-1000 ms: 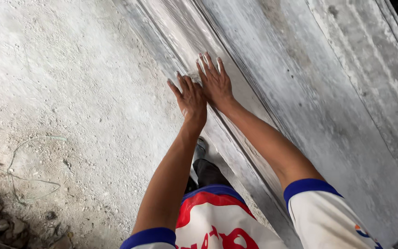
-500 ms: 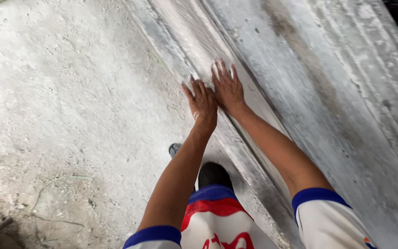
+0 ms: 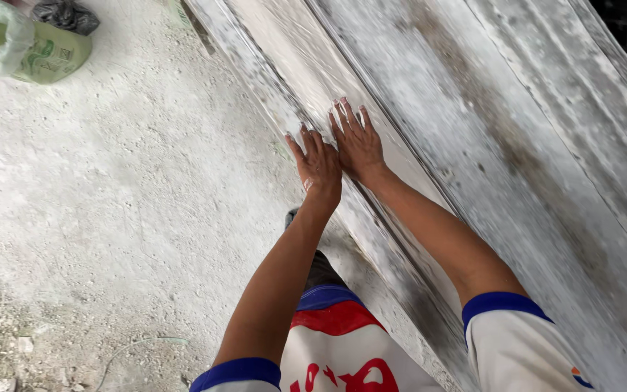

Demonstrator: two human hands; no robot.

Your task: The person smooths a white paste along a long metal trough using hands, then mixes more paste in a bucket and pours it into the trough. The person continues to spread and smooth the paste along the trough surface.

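— Where are your hands?

— Both flat on the slab (image 3: pixel 429 109), fingers spread, gripping nothing. My left hand (image 3: pixel 318 165) lies on its near edge, just above the grooves; my right hand (image 3: pixel 357 141) sits just beside it, a little further onto the face, thumbs nearly touching.

— And how does the slab lie?

— Leaning, pale and dusty, its long axis running from the bottom right up to the top left, past both hands. The right hand is the deeper one on it.

— Anything else about?

— The concrete floor (image 3: pixel 110 203) to my left, with a green sack (image 3: pixel 27 43) in the far corner. My foot (image 3: pixel 313 265) is below the left wrist.
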